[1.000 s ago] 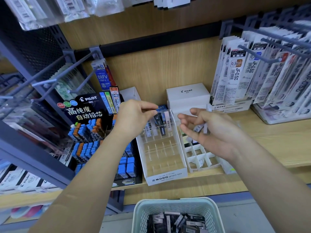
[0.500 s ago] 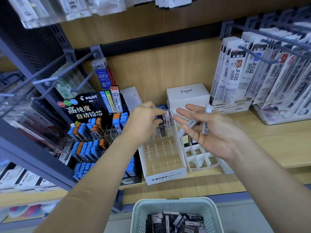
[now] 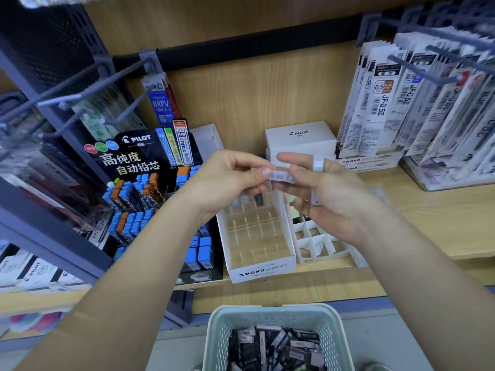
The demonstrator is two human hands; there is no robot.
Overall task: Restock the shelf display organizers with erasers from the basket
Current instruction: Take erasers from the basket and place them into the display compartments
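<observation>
Between left grip [image 3: 227, 183] and right grip [image 3: 330, 199], eraser [image 3: 280, 177]

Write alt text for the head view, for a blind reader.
The left hand pinches a small white eraser that the right hand also holds, along with others, above a mostly empty white organizer on a wooden shelf. A pale green basket of erasers sits below.

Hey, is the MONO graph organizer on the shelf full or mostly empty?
Mostly empty: the MONO graph organizer has bare front rows; only a few erasers stand in its back row.
</observation>
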